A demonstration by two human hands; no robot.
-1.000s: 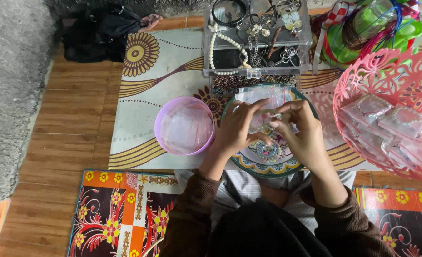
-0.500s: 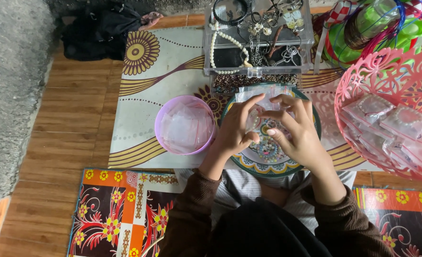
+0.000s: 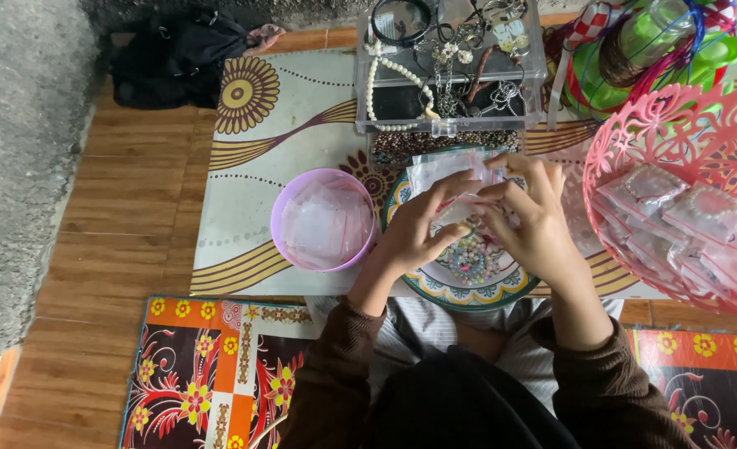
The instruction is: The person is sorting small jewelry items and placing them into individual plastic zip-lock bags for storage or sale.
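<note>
Over a patterned plate (image 3: 435, 288) my left hand (image 3: 418, 229) and my right hand (image 3: 534, 220) both pinch one small clear plastic bag (image 3: 439, 170), held up between the fingertips. Beaded bracelets (image 3: 468, 259) lie on the plate under my hands. Whether anything is inside the held bag is hidden by my fingers.
A purple bowl (image 3: 281, 208) of empty clear bags stands left of the plate. A pink openwork basket (image 3: 634, 137) with filled bags is at the right. Behind the plate stands a clear box (image 3: 447, 125) of jewellery and beads. A black bag (image 3: 177, 54) lies far left.
Both hands have moved up and slightly right over the plate's far side, and the clear bag is now raised higher between them.
</note>
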